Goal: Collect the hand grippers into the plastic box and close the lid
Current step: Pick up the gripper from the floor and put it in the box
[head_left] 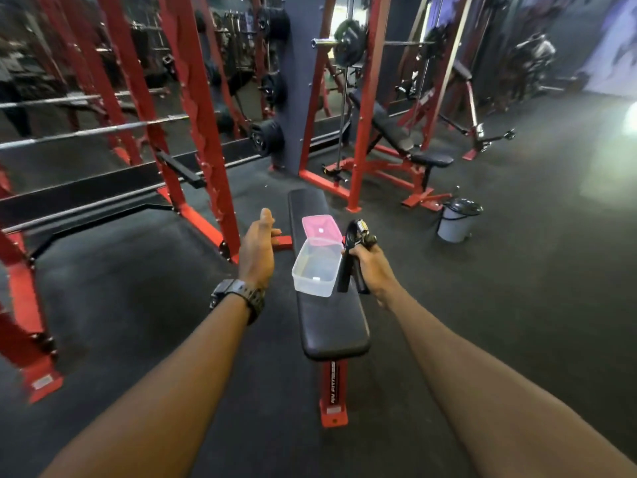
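Observation:
A clear plastic box (pixel 315 269) stands open on the black flat bench (pixel 331 326), and I see nothing inside it. Its pink lid (pixel 320 227) lies just beyond it on the bench. My right hand (pixel 374 269) grips a black hand gripper (pixel 355 257) by its handles, right beside the box's right side, spring end pointing away from me. My left hand (pixel 258 250) hovers left of the box with the fingers stretched out, holding nothing. A black watch sits on that wrist.
The bench has a red frame (pixel 333 391) and stands on dark rubber floor. A red power rack (pixel 193 132) with barbells rises at left. An incline bench rack (pixel 396 139) stands behind. A grey bin (pixel 456 220) sits at right.

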